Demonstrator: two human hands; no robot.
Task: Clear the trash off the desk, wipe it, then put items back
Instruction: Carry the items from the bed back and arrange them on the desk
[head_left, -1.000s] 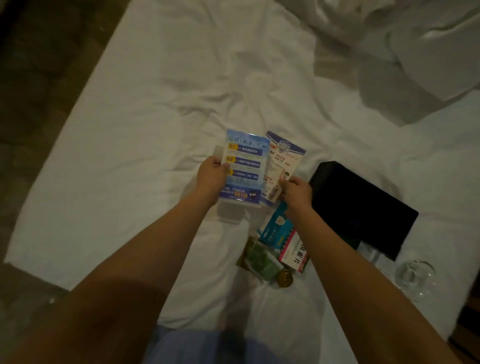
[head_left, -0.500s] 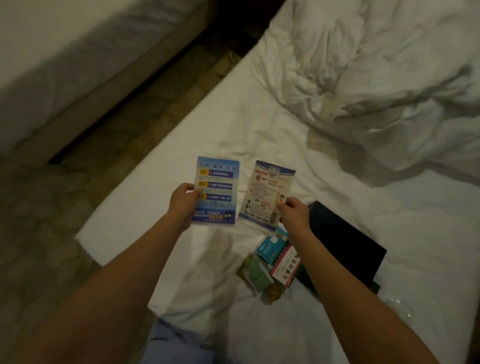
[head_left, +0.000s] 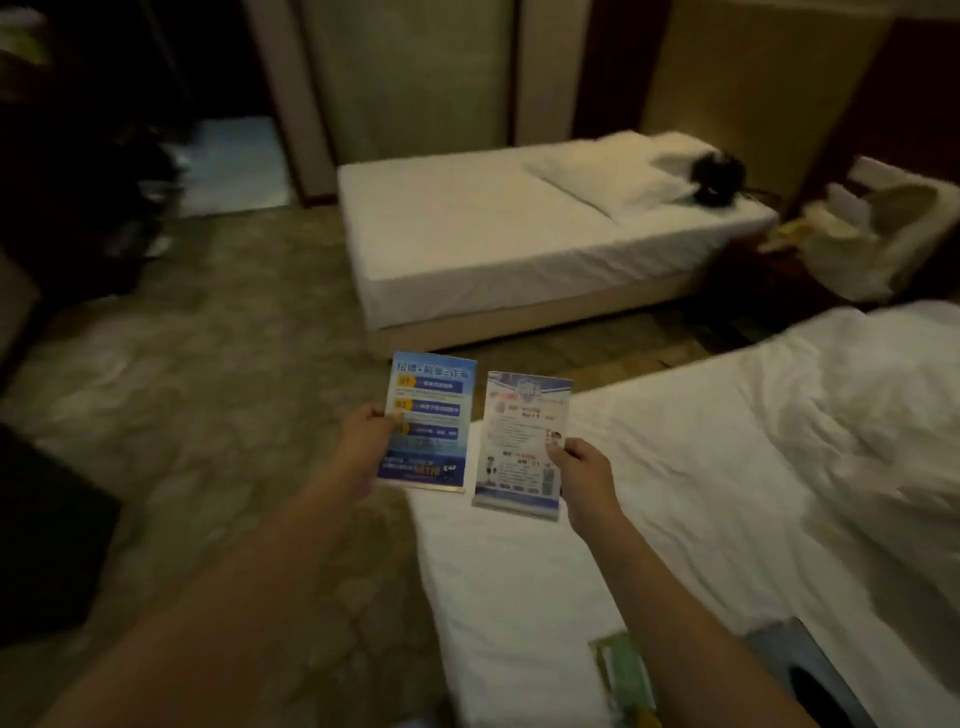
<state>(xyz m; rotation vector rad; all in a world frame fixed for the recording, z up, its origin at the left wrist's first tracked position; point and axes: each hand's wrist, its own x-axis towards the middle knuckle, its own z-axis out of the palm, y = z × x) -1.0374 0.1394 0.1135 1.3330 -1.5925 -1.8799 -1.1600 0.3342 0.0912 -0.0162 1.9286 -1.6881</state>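
- two printed cards are held upright in front of the body, one in each hand, side by side and just apart.
- blue card (head_left: 427, 422): gripped at its left edge by the left hand (head_left: 363, 446); the fingers are curled round the edge, with the thumb laid on the printed face. yellow number tabs and rows of white text are seen on it; the text is too blurred to be read.
- white card (head_left: 522, 439): pinched at its right edge by the right hand (head_left: 584, 470); the fingers are closed on the card, thumb on the front. a blue crest band is printed at its top and a clear base strip is seen at its bottom edge.
- near bed (head_left: 675, 519): white sheet, found below and to the right of both cards; a rumpled white duvet (head_left: 878, 415) is heaped on its right part.
- green packet (head_left: 623, 675): laid on the near bed at the lower edge of the view, partly cut off.
- dark flat item (head_left: 810, 670): laid on the near bed by the right forearm; its kind cannot be told.
- far bed (head_left: 493, 244): white sheet, pale base, set across the patterned carpet (head_left: 218, 395); a white pillow (head_left: 608, 179) and a black object (head_left: 717, 179) are placed at its head end.
- no desk is shown in the view.
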